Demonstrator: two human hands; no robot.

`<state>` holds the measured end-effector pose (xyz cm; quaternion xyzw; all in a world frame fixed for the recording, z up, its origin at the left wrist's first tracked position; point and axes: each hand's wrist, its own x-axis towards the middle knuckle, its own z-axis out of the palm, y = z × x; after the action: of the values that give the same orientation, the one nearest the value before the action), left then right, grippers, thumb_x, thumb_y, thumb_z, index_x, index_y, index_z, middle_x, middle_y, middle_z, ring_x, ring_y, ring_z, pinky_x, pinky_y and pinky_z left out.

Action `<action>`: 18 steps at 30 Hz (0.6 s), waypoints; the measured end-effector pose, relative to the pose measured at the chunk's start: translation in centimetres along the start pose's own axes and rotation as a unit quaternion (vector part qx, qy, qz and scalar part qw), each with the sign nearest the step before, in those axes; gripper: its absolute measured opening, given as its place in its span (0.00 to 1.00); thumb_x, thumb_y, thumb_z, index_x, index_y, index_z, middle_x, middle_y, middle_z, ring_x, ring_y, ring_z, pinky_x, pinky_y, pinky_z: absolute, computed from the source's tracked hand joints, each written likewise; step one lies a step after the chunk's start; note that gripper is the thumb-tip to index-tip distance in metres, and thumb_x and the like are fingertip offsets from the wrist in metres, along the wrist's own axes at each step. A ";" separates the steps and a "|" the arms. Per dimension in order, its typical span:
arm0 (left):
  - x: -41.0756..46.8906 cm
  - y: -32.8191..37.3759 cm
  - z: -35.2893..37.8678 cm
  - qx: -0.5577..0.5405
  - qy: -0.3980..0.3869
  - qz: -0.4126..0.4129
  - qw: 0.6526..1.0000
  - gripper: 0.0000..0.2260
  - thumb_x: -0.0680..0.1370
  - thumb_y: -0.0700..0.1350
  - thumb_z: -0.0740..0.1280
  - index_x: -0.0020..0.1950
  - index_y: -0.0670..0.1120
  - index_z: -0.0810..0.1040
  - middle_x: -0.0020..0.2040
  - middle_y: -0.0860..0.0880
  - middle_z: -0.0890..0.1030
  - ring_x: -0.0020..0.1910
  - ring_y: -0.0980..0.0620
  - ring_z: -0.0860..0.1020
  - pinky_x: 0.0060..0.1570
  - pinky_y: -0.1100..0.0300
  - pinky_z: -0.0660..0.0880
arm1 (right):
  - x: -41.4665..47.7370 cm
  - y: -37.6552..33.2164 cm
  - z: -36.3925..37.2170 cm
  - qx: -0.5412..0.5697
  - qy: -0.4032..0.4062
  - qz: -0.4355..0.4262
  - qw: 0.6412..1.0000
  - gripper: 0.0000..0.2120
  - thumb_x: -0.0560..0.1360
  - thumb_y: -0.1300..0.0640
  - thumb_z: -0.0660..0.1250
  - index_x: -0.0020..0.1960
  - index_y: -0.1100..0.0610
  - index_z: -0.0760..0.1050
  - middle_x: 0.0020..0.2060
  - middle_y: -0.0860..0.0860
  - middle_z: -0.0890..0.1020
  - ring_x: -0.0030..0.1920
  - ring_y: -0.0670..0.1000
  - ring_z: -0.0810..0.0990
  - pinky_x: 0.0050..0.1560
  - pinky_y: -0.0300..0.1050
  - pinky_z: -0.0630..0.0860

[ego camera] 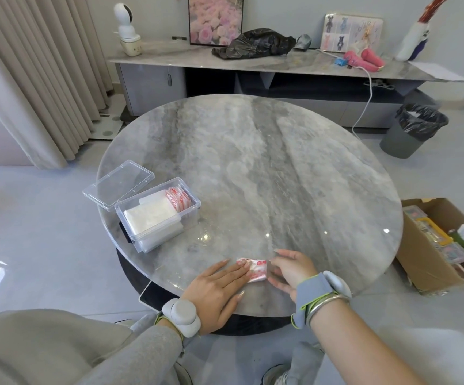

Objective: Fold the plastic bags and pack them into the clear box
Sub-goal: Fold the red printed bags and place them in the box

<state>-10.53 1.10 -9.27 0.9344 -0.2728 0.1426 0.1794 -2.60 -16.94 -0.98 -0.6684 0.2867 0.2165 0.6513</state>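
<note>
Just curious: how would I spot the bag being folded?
Find the round marble table. At its near edge, the left hand presses a small red-and-white bag, right hand beside it. Unlike those in the clear box, it lies loose.

Your left hand [219, 284] lies flat, palm down, fingers straight and together, fingertips pressing down. Just right of that contact sits your right hand [290, 269], fingers loosely spread and slightly blurred.

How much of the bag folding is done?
Most, it seems. Folded bags already stand in the box, its lid open beside it. Now the left hand presses one small folded bag flat on the table, the right hand at its edge. That bag must still go in the box.
</note>
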 end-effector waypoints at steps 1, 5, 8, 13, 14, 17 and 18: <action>0.1 0.1 0.0 -0.007 0.007 -0.009 1.000 0.20 0.84 0.50 0.52 0.73 0.46 0.70 0.73 0.50 0.70 0.74 0.54 0.65 0.71 0.49 0.64 | 0.0 0.0 0.0 0.010 -0.005 0.004 1.000 0.13 0.76 0.68 0.65 0.58 0.58 0.72 0.41 0.56 0.77 0.36 0.50 0.76 0.40 0.46 0.78; 0.4 0.3 0.1 -0.027 0.035 -0.021 0.999 0.18 0.82 0.49 0.56 0.70 0.46 0.74 0.70 0.51 0.74 0.71 0.54 0.70 0.70 0.52 0.66 | 0.0 0.4 0.4 -0.039 -0.023 -0.002 0.999 0.15 0.74 0.69 0.68 0.58 0.60 0.70 0.35 0.55 0.78 0.32 0.51 0.77 0.30 0.39 0.75; 0.6 0.4 0.0 -0.029 0.042 -0.023 0.998 0.18 0.80 0.48 0.61 0.68 0.46 0.76 0.67 0.51 0.77 0.68 0.53 0.73 0.70 0.55 0.65 | -0.1 0.9 0.8 -0.088 -0.016 -0.039 0.995 0.16 0.71 0.71 0.70 0.55 0.61 0.71 0.34 0.54 0.76 0.31 0.50 0.75 0.26 0.36 0.75; 1.7 1.0 -1.2 -0.099 0.064 -0.122 0.985 0.14 0.80 0.50 0.61 0.64 0.50 0.77 0.64 0.56 0.78 0.63 0.56 0.76 0.62 0.58 0.73 | -0.3 1.1 1.1 -0.141 -0.006 -0.109 0.984 0.16 0.68 0.71 0.72 0.50 0.58 0.74 0.36 0.51 0.76 0.38 0.52 0.78 0.49 0.56 0.80; 2.2 0.9 -1.8 -0.138 0.088 -0.185 0.969 0.14 0.80 0.51 0.62 0.64 0.52 0.77 0.63 0.57 0.77 0.61 0.57 0.76 0.58 0.58 0.76 | -0.5 1.0 1.3 -0.142 -0.010 -0.125 0.982 0.17 0.67 0.70 0.73 0.49 0.54 0.74 0.37 0.51 0.78 0.40 0.53 0.80 0.51 0.59 0.79; 4.1 0.4 -4.3 -0.255 0.148 -0.378 0.878 0.17 0.76 0.55 0.70 0.62 0.53 0.74 0.56 0.58 0.78 0.50 0.60 0.80 0.43 0.59 0.80 | -1.1 0.5 1.9 -0.138 -0.021 -0.186 0.973 0.19 0.66 0.67 0.75 0.47 0.48 0.73 0.40 0.49 0.80 0.43 0.53 0.81 0.54 0.57 0.78; 4.7 0.3 -5.3 -0.326 0.130 -0.448 0.822 0.20 0.74 0.57 0.72 0.62 0.51 0.74 0.54 0.55 0.80 0.46 0.59 0.81 0.40 0.58 0.81 | -1.4 0.2 2.2 -0.131 -0.027 -0.203 0.970 0.19 0.67 0.67 0.76 0.47 0.48 0.73 0.40 0.49 0.80 0.43 0.52 0.80 0.55 0.56 0.77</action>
<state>-7.80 0.96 -2.74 0.8133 0.1714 0.0691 0.5516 -3.60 -14.57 -0.31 -0.7862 0.0961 0.1338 0.5956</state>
